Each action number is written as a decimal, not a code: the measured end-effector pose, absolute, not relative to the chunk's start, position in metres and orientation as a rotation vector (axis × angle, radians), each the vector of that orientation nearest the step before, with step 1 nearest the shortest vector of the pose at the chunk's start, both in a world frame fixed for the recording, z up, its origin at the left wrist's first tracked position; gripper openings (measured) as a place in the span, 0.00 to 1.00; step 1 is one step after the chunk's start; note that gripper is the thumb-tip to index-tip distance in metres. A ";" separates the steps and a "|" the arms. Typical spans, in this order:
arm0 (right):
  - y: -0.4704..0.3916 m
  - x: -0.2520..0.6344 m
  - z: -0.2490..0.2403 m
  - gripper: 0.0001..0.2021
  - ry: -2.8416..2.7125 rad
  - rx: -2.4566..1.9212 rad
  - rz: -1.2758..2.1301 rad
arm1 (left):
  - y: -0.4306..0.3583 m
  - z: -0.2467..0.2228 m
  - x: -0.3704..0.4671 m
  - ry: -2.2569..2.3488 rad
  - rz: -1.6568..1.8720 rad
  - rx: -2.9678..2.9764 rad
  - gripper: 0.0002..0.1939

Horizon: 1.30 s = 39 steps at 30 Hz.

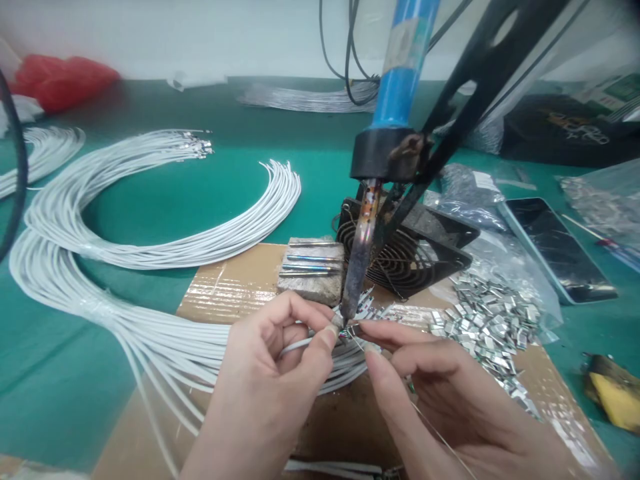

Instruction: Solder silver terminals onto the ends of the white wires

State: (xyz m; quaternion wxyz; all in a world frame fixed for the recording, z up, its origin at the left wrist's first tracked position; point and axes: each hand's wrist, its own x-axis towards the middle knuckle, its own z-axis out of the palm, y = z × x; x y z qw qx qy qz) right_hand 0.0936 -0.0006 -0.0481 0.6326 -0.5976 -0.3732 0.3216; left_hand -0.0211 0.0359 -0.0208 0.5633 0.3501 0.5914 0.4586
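My left hand (273,373) is closed in a pinch on the stripped end of a white cable (296,345). My right hand (440,393) is closed beside it, with a thin solder wire (434,427) running along its thumb toward the joint. A small metal connector (354,329) sits at its index fingertip; whether the finger grips or only touches it is unclear. Right above the cable's end is the tip of a blue-handled soldering iron (354,287), fixed on a black stand arm (450,100). Fingers partly hide the joint.
Bundled white cables (165,257) curve across the green mat at left. Behind my hands are a grooved block (313,270) and a black fan (405,260). Loose metal connector shells (493,320), a phone (557,247) and a yellow sponge (613,393) lie at right. Cardboard (215,287) lies underneath.
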 end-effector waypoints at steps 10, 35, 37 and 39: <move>0.000 0.093 -0.047 0.09 -0.839 -1.361 0.748 | 0.039 -0.021 -0.022 1.413 1.085 0.880 0.07; -0.001 0.091 -0.046 0.10 -0.832 -1.363 0.750 | 0.038 -0.022 -0.026 1.391 1.051 0.880 0.07; 0.000 0.091 -0.046 0.10 -0.837 -1.355 0.737 | 0.037 -0.022 -0.026 1.384 1.056 0.875 0.07; 0.000 0.091 -0.046 0.10 -0.844 -1.358 0.731 | 0.036 -0.022 -0.026 1.383 1.059 0.868 0.07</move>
